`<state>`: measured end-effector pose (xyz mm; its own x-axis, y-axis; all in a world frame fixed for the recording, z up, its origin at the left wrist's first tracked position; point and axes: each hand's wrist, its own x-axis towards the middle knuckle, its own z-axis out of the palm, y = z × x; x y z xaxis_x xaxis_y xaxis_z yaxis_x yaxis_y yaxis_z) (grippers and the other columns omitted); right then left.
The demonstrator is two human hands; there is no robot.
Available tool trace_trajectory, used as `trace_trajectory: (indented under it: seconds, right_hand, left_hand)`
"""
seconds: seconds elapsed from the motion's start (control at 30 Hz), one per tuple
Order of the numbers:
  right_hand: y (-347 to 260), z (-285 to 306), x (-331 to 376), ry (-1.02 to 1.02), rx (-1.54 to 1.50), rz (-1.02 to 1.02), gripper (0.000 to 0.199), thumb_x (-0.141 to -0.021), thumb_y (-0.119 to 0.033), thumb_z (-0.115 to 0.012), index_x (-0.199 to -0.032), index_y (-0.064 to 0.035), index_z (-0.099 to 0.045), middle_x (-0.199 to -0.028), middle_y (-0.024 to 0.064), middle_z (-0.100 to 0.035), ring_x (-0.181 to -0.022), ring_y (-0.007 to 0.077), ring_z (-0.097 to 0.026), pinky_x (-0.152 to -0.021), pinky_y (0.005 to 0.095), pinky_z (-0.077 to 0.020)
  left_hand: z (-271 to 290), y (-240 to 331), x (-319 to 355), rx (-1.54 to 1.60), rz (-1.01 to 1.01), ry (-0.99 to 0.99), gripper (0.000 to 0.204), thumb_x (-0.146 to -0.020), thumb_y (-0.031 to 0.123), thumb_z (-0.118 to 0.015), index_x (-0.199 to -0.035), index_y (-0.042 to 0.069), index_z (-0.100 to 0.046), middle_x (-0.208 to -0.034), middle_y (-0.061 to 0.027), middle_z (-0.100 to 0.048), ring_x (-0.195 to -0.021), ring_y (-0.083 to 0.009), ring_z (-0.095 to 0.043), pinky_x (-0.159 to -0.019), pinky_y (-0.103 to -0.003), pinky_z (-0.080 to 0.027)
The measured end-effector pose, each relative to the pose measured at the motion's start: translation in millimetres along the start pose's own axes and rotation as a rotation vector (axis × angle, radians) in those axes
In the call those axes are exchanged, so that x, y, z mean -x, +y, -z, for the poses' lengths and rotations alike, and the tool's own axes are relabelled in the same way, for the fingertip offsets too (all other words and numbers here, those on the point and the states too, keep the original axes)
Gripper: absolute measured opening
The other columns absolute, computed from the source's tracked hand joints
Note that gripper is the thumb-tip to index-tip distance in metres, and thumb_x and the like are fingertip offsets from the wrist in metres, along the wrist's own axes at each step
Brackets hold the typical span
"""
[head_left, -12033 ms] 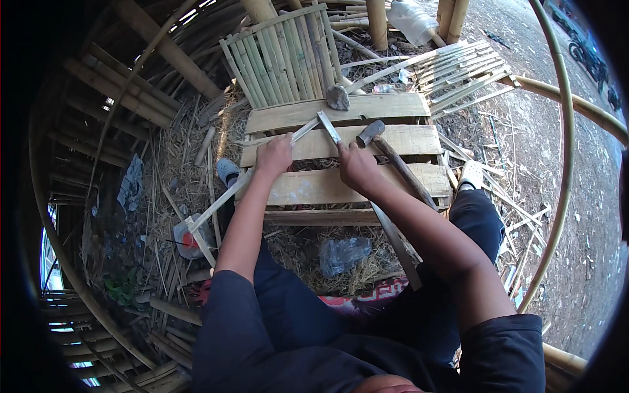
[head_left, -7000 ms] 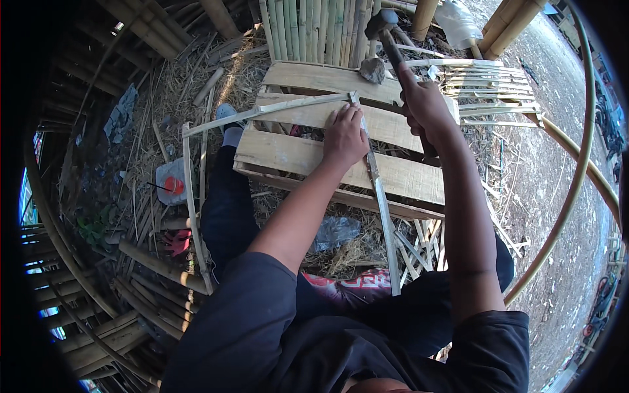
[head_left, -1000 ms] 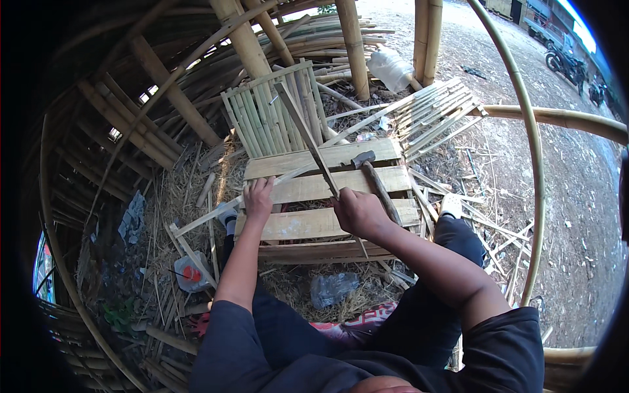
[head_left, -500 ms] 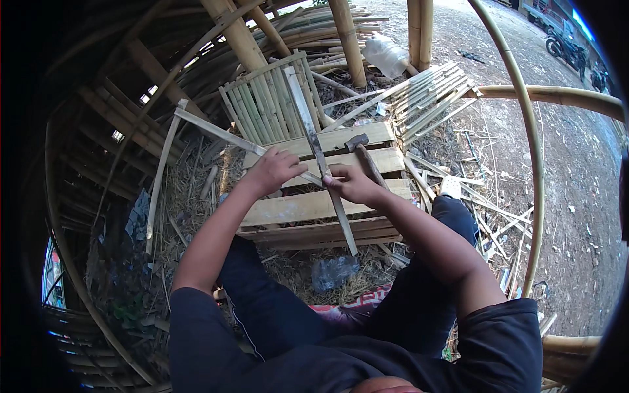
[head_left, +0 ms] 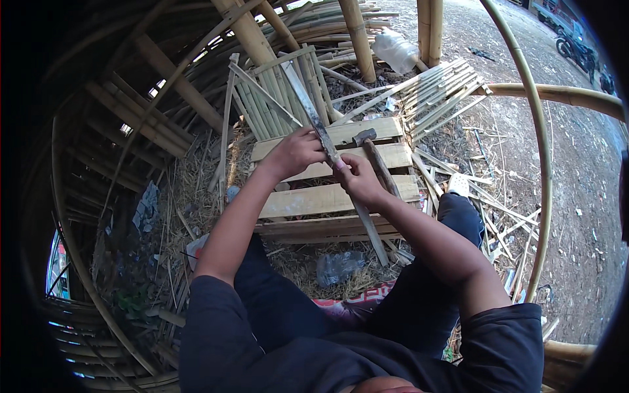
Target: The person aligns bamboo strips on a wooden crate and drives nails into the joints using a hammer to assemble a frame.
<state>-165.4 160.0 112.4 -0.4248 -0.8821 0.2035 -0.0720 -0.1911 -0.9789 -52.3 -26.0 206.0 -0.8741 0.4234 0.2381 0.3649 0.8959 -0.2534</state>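
A long split-bamboo strip (head_left: 303, 93) slants over the slatted wooden bench in front of me, its lower end (head_left: 376, 243) past the bench's near edge. My right hand (head_left: 358, 178) is closed around its middle, thumb on top. Beside it, my left hand (head_left: 296, 154) is closed on a second bamboo strip (head_left: 265, 92), which runs up and left from the fingers. At that strip's far end a third strip (head_left: 225, 134) hangs down at an angle. The fingers hide where the first two strips meet. A hammer (head_left: 377, 157) with a wooden handle lies on the bench, right of my right hand.
The bench (head_left: 308, 200) has pale planks with gaps. Behind it leans a bamboo slat panel (head_left: 262, 105); another slatted panel (head_left: 439, 98) lies at the right. Bamboo posts (head_left: 357, 39) and a curved pole (head_left: 527, 131) stand around. A clear plastic bag (head_left: 339, 267) lies between my legs.
My left hand has swung its strip upward and to the right, narrowing the angle with the long strip. The hanging strip has moved right with it. Both hands are now closer together.
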Motion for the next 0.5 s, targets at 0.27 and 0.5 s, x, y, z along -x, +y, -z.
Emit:
trace_trajectory:
  seconds: [0.27, 0.5]
  right_hand:
    - [-0.3, 10.6, -5.4, 0.116, 0.100, 0.069, 0.035, -0.112, -0.032, -0.050, -0.092, -0.0055, -0.061, -0.064, -0.0039, -0.049, -0.054, 0.0053, -0.047, -0.049, 0.0257, -0.0373]
    - [-10.1, 11.5, 5.7, -0.012, -0.221, -0.104, 0.037, -0.112, -0.036, -0.046, -0.094, -0.0064, -0.056, -0.066, -0.0051, -0.045, -0.051, 0.0052, -0.042, -0.045, 0.0245, -0.0345]
  left_hand:
    - [-34.7, 58.0, 33.5, 0.176, 0.575, 0.345, 0.062, -0.087, -0.012, -0.053, -0.143, 0.012, -0.062, -0.161, -0.0142, -0.043, -0.151, -0.0344, -0.038, -0.125, -0.058, -0.027]
    - [-35.7, 122.0, 151.5, 0.362, 1.068, 0.411, 0.055, -0.087, -0.014, -0.057, -0.137, 0.007, -0.066, -0.162, -0.0189, -0.041, -0.152, -0.0364, -0.036, -0.125, -0.044, -0.030]
